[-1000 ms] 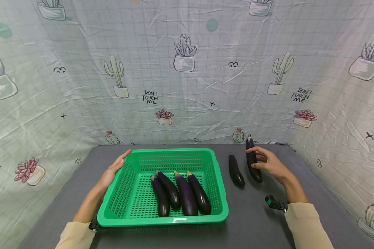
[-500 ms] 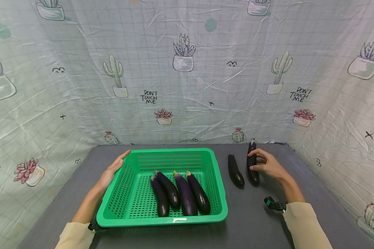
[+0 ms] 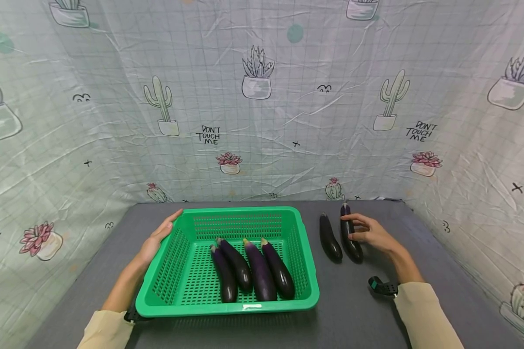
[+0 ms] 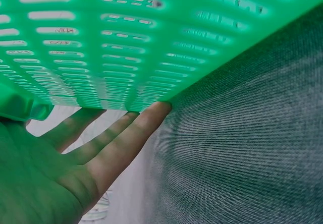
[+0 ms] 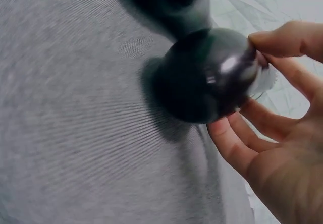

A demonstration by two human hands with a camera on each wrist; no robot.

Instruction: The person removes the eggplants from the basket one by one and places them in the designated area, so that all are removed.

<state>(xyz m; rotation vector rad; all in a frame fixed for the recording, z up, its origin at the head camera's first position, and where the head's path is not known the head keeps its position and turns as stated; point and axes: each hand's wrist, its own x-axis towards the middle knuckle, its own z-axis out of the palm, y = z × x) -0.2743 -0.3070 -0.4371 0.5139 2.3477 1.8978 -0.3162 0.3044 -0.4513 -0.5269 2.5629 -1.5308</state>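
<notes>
Right hand point(image 3: 371, 234) on aubergine point(image 3: 351, 237); left hand point(image 3: 155, 238) at basket point(image 3: 229, 260).
Right fingers curled round the aubergine, thumb on top, fruit lying on the bench point(image 3: 375, 310) just beside a second aubergine point(image 3: 330, 238); left hand spread flat, straight fingers against the basket's left wall; four aubergines point(image 3: 253, 269) lie inside the basket.

A makeshift recording booth rather than a kitchen or shop: a wrinkled plastic sheet point(image 3: 262, 121) printed with a grid, potted cacti, succulents and the words "DON'T TOUCH ME" closes off three sides of a grey fabric-covered tabletop point(image 3: 353, 300). A green slotted basket point(image 3: 305, 271) of dark eggplants point(image 3: 262, 274) sits on it, and black straps point(image 3: 382, 286) at the person's wrists point to a staged session.
</notes>
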